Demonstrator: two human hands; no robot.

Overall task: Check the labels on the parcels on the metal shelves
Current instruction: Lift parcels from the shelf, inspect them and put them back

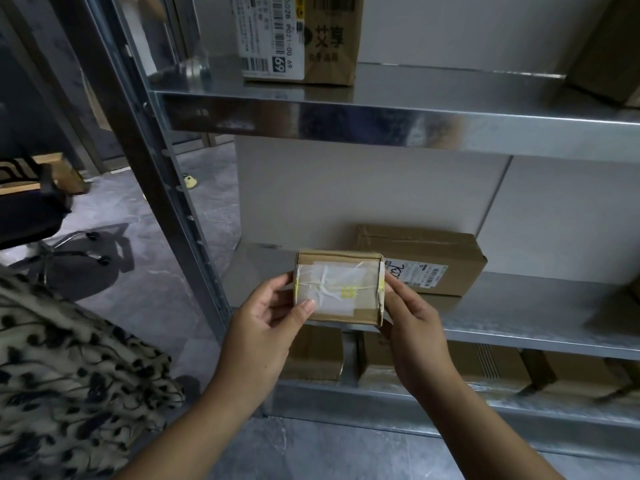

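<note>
The small parcel is in the air just in front of the middle shelf, held between two hands with its taped face turned up to the person. The left hand grips the edge at 9 o'clock, with the thumb laid on the face. The right hand grips the edge at 3 o'clock, fingers curled behind.

I see several risks from here. The grip is only on the two side edges and the parcel hangs beyond the front lip of the shelf. If one hand lets go to turn it, I think it can slip and fall to the floor or onto the lower parcels at 6 o'clock.

The pale label patch is under shiny tape and I cannot read any print on it. The thumb also covers its lower left corner, so a wrong reading is possible. The tape at the right edge looks loose and wrinkled, and pulling there may tear it.

The larger parcel lies at 2 o'clock from the held one, close behind it. A careless return could push it back or hide its barcode label.
</note>
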